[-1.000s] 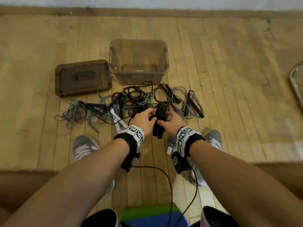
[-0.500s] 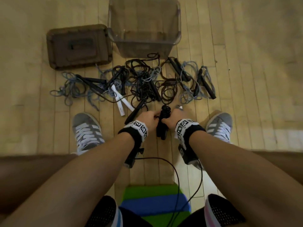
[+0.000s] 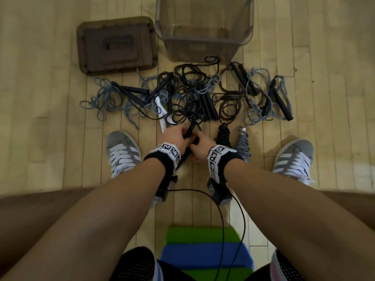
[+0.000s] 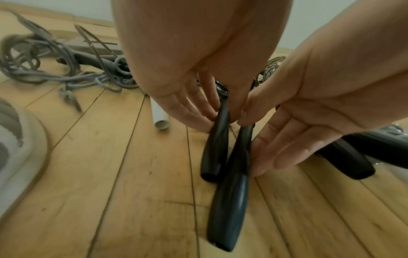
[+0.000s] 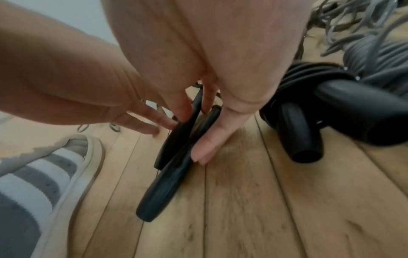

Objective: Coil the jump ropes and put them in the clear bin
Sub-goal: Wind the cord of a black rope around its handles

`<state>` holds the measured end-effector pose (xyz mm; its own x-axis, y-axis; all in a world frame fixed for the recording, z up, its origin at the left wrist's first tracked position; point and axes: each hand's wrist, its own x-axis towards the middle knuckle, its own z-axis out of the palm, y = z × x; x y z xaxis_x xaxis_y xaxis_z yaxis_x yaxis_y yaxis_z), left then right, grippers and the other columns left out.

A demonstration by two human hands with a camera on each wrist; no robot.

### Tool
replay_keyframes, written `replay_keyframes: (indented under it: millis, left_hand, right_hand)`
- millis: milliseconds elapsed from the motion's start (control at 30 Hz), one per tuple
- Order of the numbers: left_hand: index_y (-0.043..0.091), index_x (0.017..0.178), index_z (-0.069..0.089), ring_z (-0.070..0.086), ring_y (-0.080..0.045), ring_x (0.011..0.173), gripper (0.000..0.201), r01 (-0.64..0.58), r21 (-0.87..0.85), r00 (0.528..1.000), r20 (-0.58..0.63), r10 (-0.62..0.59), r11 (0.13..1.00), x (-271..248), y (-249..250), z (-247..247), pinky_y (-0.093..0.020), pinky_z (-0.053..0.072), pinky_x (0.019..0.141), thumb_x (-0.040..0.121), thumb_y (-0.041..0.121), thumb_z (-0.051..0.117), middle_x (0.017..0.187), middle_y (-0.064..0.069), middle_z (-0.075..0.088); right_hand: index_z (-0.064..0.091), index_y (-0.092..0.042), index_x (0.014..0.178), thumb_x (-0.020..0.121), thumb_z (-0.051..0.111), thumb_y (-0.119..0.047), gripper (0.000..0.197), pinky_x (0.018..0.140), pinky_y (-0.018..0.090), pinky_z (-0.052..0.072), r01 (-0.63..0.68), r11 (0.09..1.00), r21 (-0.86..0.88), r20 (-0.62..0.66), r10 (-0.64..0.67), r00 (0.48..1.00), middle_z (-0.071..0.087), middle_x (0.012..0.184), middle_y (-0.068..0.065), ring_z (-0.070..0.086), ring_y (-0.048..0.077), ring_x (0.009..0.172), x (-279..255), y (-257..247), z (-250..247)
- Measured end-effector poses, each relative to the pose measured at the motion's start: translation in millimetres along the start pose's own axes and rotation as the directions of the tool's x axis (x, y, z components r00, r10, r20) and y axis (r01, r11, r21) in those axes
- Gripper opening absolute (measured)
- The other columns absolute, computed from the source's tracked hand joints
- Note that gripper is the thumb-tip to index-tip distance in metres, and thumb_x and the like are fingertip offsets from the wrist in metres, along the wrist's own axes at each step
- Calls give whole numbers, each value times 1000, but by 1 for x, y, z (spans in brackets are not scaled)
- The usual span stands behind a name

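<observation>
Both hands meet low over the wooden floor (image 3: 60, 78), between the two grey sneakers. The left hand (image 3: 176, 136) and the right hand (image 3: 200, 146) are together on two black handles (image 4: 225, 157) of one jump rope. In the wrist views the fingers of both hands lie almost straight along the handles and press them from each side; the left fingers (image 4: 189, 111) touch the shorter-looking handle, the right fingers (image 5: 212, 139) lie against the other one. The handles are side by side, tilted, with their free ends near the floor boards. Whether a thumb closes around them I cannot tell.

Just beside the right hand a coiled black rope (image 3: 223, 134) lies on the floor, its cord wound tight around its handles, and next to it a coiled grey rope (image 3: 242, 144). Beyond the hands is the tangled pile of ropes (image 3: 192, 98), black and grey cords with black handles, and one white handle (image 3: 162, 116) near the left hand.

The clear bin (image 3: 205, 31) stands behind the pile, at the top edge of the head view; no rope shows inside it. Its brown lid (image 3: 116, 44) lies flat on the floor to the left of the bin. The wrist bands (image 3: 168, 150) carry black and white square code marks; no readable writing or brand shows on anything
</observation>
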<state>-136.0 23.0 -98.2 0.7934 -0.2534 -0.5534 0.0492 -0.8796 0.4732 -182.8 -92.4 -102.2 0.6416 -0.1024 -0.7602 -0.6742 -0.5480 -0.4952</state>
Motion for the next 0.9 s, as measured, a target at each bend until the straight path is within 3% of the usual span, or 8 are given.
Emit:
replay_keyframes:
  millis: [200,333,433,500,567,667,800,900]
  left_hand:
    - [15,120,69,66,-28,106,26,37,49,991,129,-43,998,4,-7,7,-34,51,85,96,23,62,115,-8,72]
    - [17,114,64,66,-29,102,24,108,-25,981,166,-103,994,3,0,5,-33,52,84,92,27,65,110,-8,70]
    - [17,98,62,66,-29,94,14,125,-131,979,175,-102,983,4,12,-9,-35,55,81,89,27,67,101,-9,70]
    - [9,92,67,68,-30,89,13,103,-246,984,167,-62,964,6,21,-23,-34,56,78,90,21,68,96,-14,72]
    - [13,85,67,67,-24,88,9,96,-358,983,178,-33,929,4,33,-38,-26,53,76,91,18,70,96,-10,71]
    - [19,93,66,70,-29,99,10,130,-558,980,196,-22,820,-1,54,-56,-38,57,87,90,18,75,99,-9,72]
    - [11,103,57,67,-24,75,17,49,-661,996,84,9,749,-9,93,-90,-34,57,64,95,14,72,86,-9,66]
    - [13,95,53,70,-28,79,22,-49,-653,994,45,103,756,-16,122,-126,-45,62,77,93,15,75,89,-13,68]
  right_hand:
    - [49,-18,133,97,58,-22,37,80,32,48,-36,999,-1,-115,36,993,68,115,11,66,34,105,11,9,7]
    - [50,-18,120,97,60,-18,25,67,29,42,40,997,68,-245,-22,969,63,94,1,66,29,89,3,11,-3]
    - [41,-22,129,95,60,-14,40,53,28,41,150,982,119,-364,-97,926,65,88,0,65,22,73,-4,2,-24]
    - [35,-22,136,96,63,-18,49,59,28,46,148,967,209,-407,-52,912,64,85,-5,61,13,70,-6,-6,-43]
    - [38,-19,138,97,65,-26,50,77,31,49,134,940,312,-437,17,899,60,88,-9,60,12,79,-5,-12,-62]
    - [52,-16,128,93,69,-36,44,96,41,55,179,852,491,-466,84,881,67,101,-5,67,19,99,-5,-27,-89]
    - [75,-9,110,97,66,-34,30,96,42,56,290,820,494,-468,-30,883,76,101,5,71,24,99,-22,-61,-119]
    - [76,-13,109,94,68,-38,31,95,44,58,352,777,522,-486,-68,872,77,98,6,72,24,97,-43,-86,-146]
